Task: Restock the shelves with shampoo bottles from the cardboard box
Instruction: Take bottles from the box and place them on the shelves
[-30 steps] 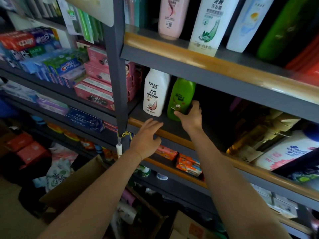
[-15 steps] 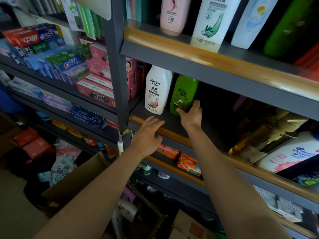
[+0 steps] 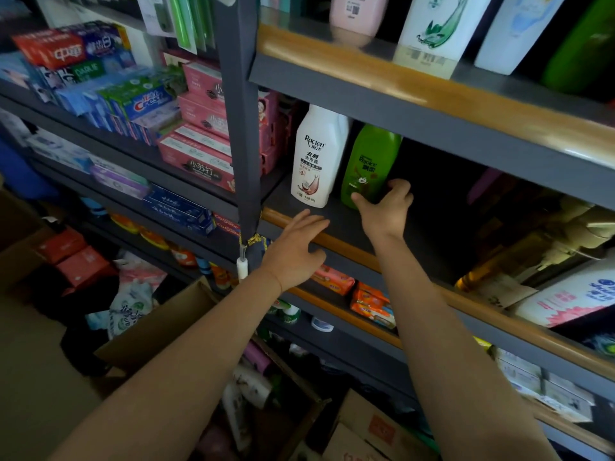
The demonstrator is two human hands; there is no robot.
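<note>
Head view shows the right hand (image 3: 386, 207) curled around the base of the green shampoo bottle (image 3: 367, 166), upright on the shelf (image 3: 346, 241) beside the white bottle (image 3: 316, 158), and the left hand (image 3: 293, 251) relaxed at the edge, so a careless release may tip the green bottle against its neighbour.

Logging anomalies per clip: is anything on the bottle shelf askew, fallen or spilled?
Nothing stands out. The white Raclen shampoo bottle and green Rejoice shampoo bottle stand upright side by side; the right hand grips the green one's base.
</note>
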